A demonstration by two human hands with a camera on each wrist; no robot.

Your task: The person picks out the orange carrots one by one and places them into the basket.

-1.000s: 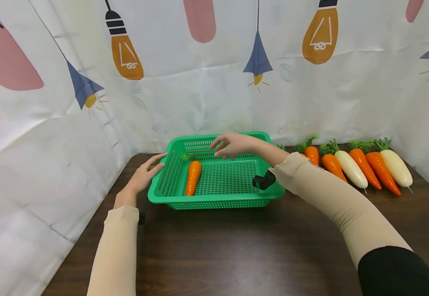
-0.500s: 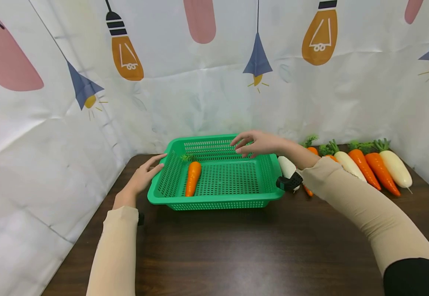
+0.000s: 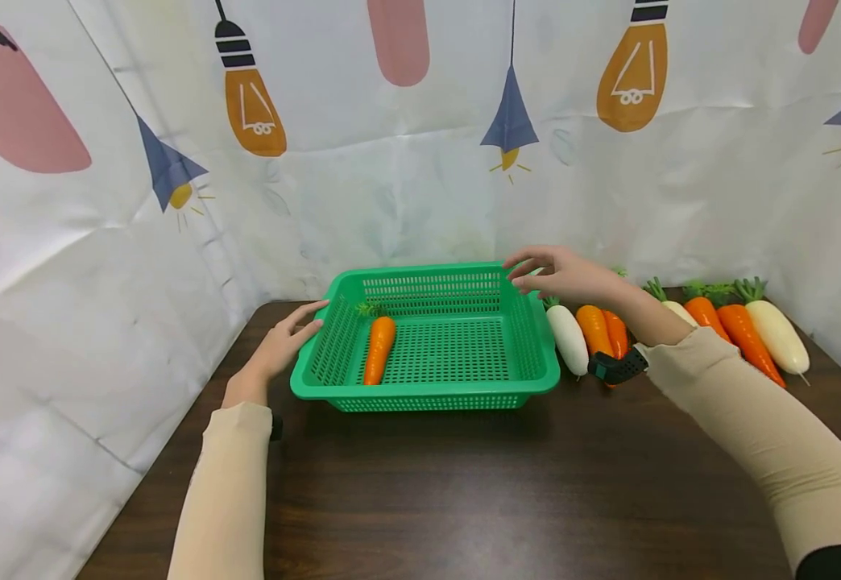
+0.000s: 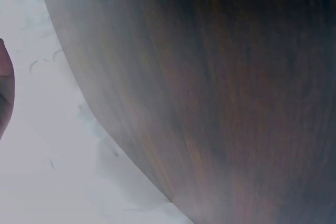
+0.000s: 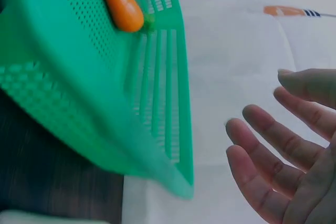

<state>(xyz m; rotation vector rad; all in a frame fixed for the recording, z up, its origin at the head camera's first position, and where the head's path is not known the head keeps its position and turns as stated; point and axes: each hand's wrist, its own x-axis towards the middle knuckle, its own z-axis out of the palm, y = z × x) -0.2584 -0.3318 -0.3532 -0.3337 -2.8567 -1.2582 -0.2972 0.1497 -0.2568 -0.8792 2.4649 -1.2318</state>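
A green plastic basket (image 3: 420, 391) stands on the table, holding one orange carrot (image 3: 379, 350) with a leafy top at its left side. My left hand (image 3: 276, 349) touches the basket's left rim with extended fingers. Above the basket's right back corner hovers my right hand (image 3: 565, 275), its fingers loosely bent and nothing between them; the right wrist view shows the spread fingers (image 5: 273, 129) apart from the basket wall. Right of the basket lies a white radish (image 3: 569, 340), with carrots (image 3: 594, 329) beside it, partly hidden by my right wrist.
Farther right, more carrots (image 3: 752, 342) and a white radish (image 3: 778, 337) lie in a row, some covered by my right forearm. A white printed cloth (image 3: 406, 201) hangs behind the dark wooden table (image 3: 428, 483). In the left wrist view, mostly tabletop (image 4: 210, 103) shows.
My right hand has moved right, from above the basket's middle to its right back corner, uncovering the nearest radish and carrots. The left hand stays at the rim.
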